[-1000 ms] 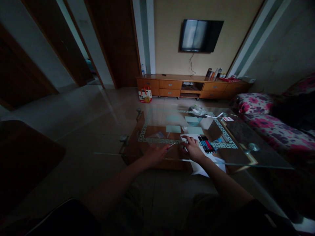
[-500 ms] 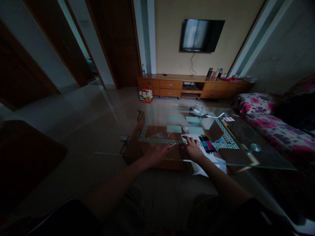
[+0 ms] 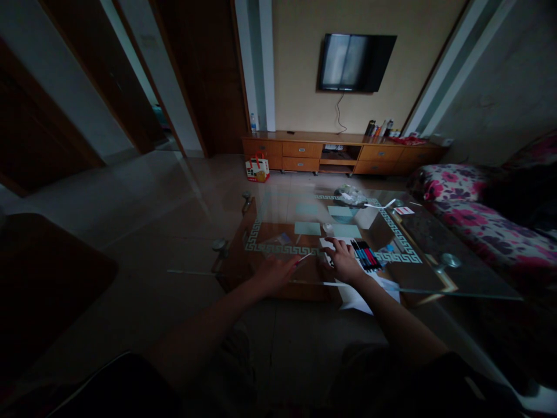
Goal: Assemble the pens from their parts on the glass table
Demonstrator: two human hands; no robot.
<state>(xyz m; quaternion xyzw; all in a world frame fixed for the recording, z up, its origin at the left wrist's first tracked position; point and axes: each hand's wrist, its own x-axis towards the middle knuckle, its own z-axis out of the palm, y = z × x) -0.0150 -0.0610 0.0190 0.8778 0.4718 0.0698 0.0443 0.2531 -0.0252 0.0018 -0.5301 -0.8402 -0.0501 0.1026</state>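
My left hand (image 3: 275, 273) rests at the near edge of a glass coffee table (image 3: 435, 278), fingers curled around a thin pen-like stick (image 3: 303, 258) that points right and away. My right hand (image 3: 343, 261) lies on a white sheet of paper (image 3: 354, 296) with its fingers spread flat. Just right of that hand is a row of several dark, blue and red pens (image 3: 366, 255). The room is dim and fine detail is hard to make out.
Pale green cards (image 3: 307, 228) and small items lie further back on the table. A floral sofa (image 3: 478, 220) stands at the right, a wooden TV cabinet (image 3: 339, 152) and wall TV (image 3: 355, 62) beyond, and a dark furniture piece (image 3: 47, 273) at the left.
My right hand has shifted slightly forward and right on the paper. My left hand holds almost still.
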